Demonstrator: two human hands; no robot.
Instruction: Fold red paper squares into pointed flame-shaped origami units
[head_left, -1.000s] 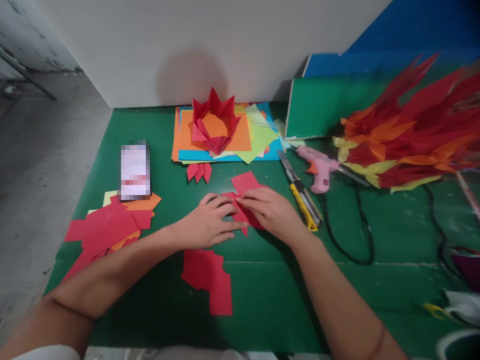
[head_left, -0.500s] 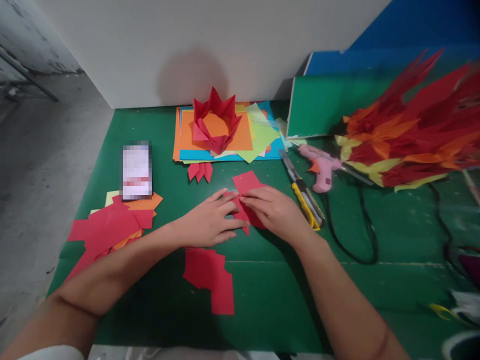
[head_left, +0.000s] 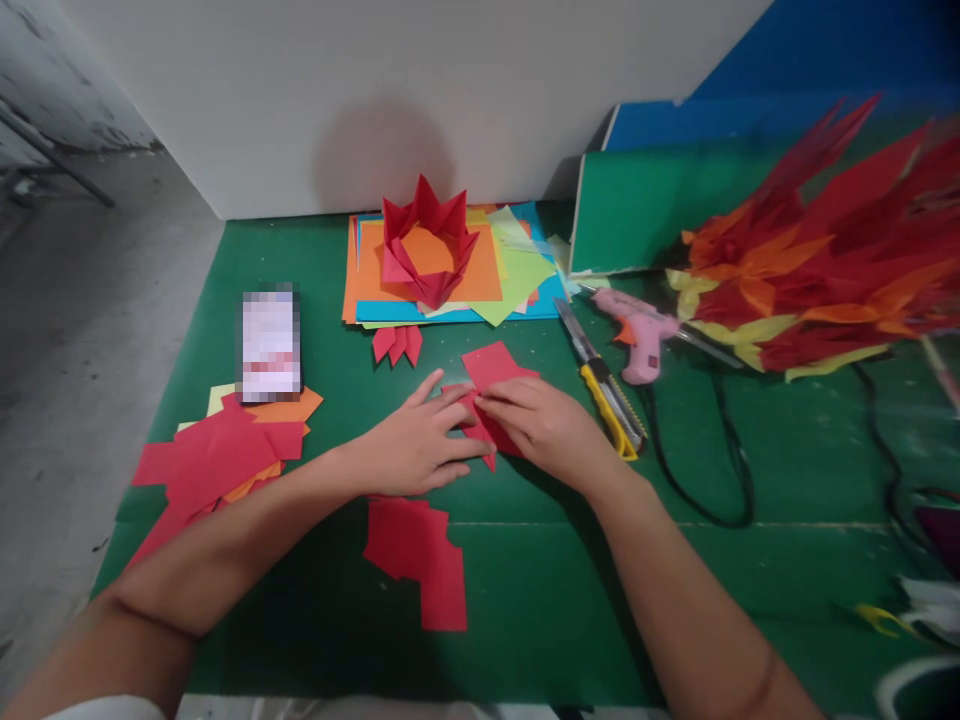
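A small piece of red paper, partly folded, lies on the green tabletop between my hands. My left hand rests beside it with fingers spread, the fingertips pressing on its left part. On the other side, my right hand pinches the paper's edge between thumb and fingers; the crease there is partly hidden. Beneath and behind my right fingers, another flat red paper sheet sticks out. Several loose red paper pieces lie in front of my left hand.
A red folded-paper ring sits on stacked coloured paper. Right of my hands are a yellow box cutter, a pink glue gun and a red-orange paper flame shape. A phone and red paper scraps lie left.
The whole view has shifted very slightly. My left thumb or upper finger has lifted a little from the paper; my right hand keeps its pinch in the same place.
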